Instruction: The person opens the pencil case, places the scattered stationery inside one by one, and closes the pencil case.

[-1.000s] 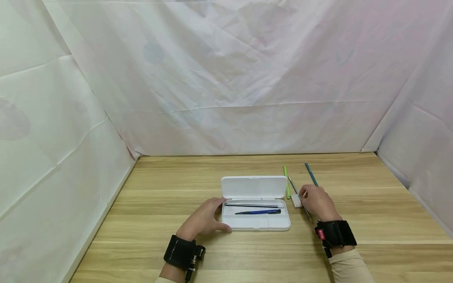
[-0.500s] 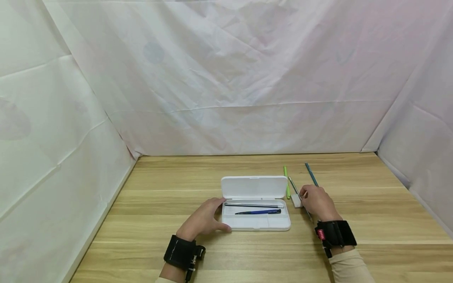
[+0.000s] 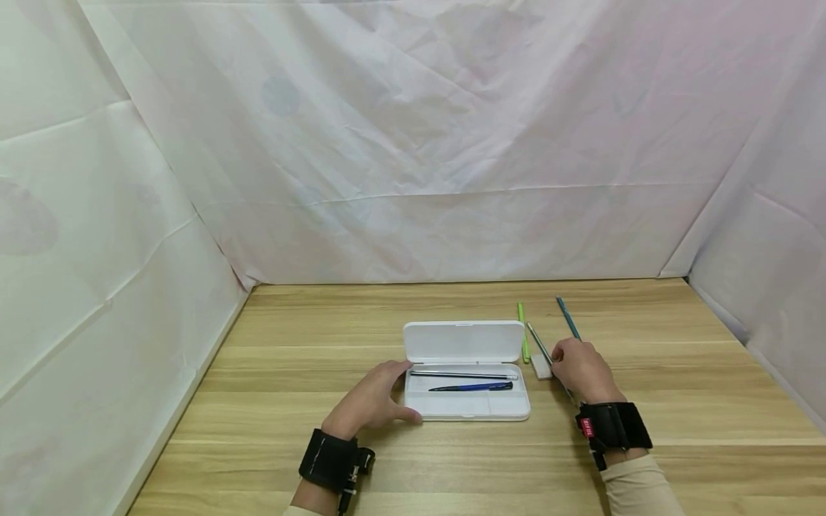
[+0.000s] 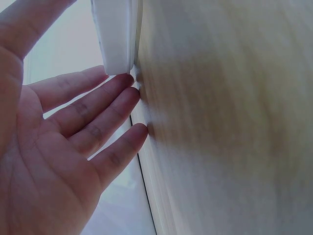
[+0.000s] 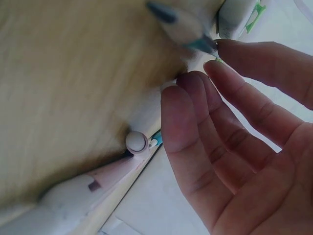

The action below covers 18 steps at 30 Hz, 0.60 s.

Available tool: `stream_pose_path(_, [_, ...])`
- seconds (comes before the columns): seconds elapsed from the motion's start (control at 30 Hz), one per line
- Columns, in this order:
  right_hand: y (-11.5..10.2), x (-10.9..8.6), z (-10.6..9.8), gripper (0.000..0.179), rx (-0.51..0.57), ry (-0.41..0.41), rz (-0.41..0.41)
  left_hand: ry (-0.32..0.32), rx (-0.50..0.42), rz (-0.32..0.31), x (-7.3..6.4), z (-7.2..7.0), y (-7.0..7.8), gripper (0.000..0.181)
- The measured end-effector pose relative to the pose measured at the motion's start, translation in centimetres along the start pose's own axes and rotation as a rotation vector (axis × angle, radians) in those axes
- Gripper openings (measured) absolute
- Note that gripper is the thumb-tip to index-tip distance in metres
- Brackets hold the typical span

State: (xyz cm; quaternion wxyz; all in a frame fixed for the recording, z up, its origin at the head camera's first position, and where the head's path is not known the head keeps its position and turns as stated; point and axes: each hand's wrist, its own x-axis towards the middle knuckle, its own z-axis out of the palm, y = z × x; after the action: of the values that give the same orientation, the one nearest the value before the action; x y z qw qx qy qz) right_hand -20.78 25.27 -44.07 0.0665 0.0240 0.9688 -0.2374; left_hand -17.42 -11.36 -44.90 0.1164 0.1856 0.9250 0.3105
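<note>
A white pencil case (image 3: 493, 408) lies with its lid raised. My left hand (image 3: 371, 398) holds its left end, thumb at the front corner and index finger near the hinge. In the left wrist view the other fingers (image 4: 110, 132) reach fairly straight towards the case's end (image 4: 117, 39). Inside lie a dark pencil (image 3: 461, 375) and a blue pen (image 3: 471, 387). Right of the case, my right hand (image 3: 584, 369) pinches a slanting pencil (image 3: 538, 340) between thumb and fingertips. The right wrist view shows its sharpened tip (image 5: 183, 29) beyond them.
A white eraser (image 3: 540, 367) lies between the case and my right hand. A light green pen (image 3: 522, 330) and a teal pencil (image 3: 568, 317) lie further back. A pinkish-white, round-ended thing (image 5: 112, 171) shows in the right wrist view. White cloth (image 3: 452, 143) surrounds the wooden table (image 3: 310, 344).
My right hand and the slanting pencil have shifted slightly to the right, a little away from the eraser. My left hand and the case stay where they were.
</note>
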Motion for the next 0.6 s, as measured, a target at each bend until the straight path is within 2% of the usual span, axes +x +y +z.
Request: stream_pose_path(0.6, [0.02,-0.09,-0.03,0.012,-0.017,-0.009,0.007,-0.004,0.012,0.001,0.07,0.01,0.02,0.095])
